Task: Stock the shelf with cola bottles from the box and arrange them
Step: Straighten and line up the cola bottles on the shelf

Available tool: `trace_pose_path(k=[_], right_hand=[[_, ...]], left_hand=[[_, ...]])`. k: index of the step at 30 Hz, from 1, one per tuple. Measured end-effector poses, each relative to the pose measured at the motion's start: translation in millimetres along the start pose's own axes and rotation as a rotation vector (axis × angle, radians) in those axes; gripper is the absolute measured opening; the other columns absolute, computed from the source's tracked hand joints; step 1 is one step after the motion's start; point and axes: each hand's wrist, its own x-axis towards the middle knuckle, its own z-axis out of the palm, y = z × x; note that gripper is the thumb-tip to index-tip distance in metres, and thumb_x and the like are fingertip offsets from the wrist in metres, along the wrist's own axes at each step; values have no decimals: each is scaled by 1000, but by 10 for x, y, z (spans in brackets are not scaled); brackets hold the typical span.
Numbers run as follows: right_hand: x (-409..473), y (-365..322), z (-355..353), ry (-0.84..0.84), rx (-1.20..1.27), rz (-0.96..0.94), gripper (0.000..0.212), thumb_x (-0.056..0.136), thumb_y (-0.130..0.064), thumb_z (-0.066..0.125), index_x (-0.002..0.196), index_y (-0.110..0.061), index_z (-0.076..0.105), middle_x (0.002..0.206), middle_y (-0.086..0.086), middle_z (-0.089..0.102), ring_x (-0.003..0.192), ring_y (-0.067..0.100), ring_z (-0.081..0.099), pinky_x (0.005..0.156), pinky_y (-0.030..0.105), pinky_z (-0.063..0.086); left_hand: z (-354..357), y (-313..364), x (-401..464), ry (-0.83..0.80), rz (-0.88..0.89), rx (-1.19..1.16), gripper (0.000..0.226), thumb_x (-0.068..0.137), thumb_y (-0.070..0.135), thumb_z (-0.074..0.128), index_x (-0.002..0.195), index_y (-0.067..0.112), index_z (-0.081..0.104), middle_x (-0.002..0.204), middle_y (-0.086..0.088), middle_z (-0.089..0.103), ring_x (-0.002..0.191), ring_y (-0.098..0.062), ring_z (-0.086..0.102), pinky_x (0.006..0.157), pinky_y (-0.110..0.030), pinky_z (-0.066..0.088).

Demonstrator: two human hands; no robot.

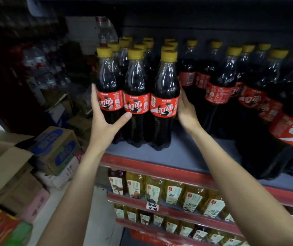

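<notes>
The left hand (105, 119) lies spread against the 9 o'clock flank of the front row of three cola bottles (136, 98), thumb stretched across toward the middle label; the right hand (184, 107) lies flat with straight fingers on the 3 o'clock flank, so the row is squeezed between both palms and neither hand closes around a bottle. The bottles stand upright on the grey shelf (177, 157), near its left end. The likely trouble is an uneven push: the tall, narrow bottles could tip and knock the ones behind, or the leftmost could slide off the open end at 9 o'clock onto the cardboard boxes (53, 148) below. At 6 o'clock bare shelf runs to the red front edge (151, 167). At 3 o'clock a gap parts this group from the larger bottles (220, 86).
</notes>
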Motion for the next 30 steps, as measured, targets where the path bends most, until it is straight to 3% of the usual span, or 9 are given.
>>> trace_pose_path(k=[4,6,15,22,30], right_hand=[[-4,-26,-13,-10,12,18,51,101,-53,25,149,-39,24,148,1,44,136,22,41,116,39,30],[4,-33,-16,-18,1,28,51,101,-53,25,149,-39,24,147,2,45,136,22,41,115,38,30],[-11,-60,-50,-53,-19,42,51,100,-55,22,150,-42,19,146,4,47,134,26,44,114,38,31],[-38,-78,-38,-54,-53,34,50,101,-53,21,150,-43,17,143,5,50,132,26,46,111,35,33],[11,-74,-102,-129,-63,46,51,100,-55,19,150,-44,15,150,-1,41,139,26,36,115,38,24]], left_hand=[[46,23,-9,4,26,59,116,73,32,80,152,21,-5,159,3,12,143,-2,20,111,-10,23],[67,34,-8,11,27,72,115,71,29,78,151,21,-5,159,2,11,143,-3,20,108,-6,23],[69,33,-7,11,23,83,117,73,31,80,152,23,-6,160,5,10,143,-2,19,117,-32,21],[72,38,-8,26,25,101,117,73,34,79,152,23,-6,160,4,9,145,-5,17,117,-34,20],[77,42,-14,27,33,133,118,72,41,77,152,23,-8,160,6,5,145,-4,13,119,-35,16]])
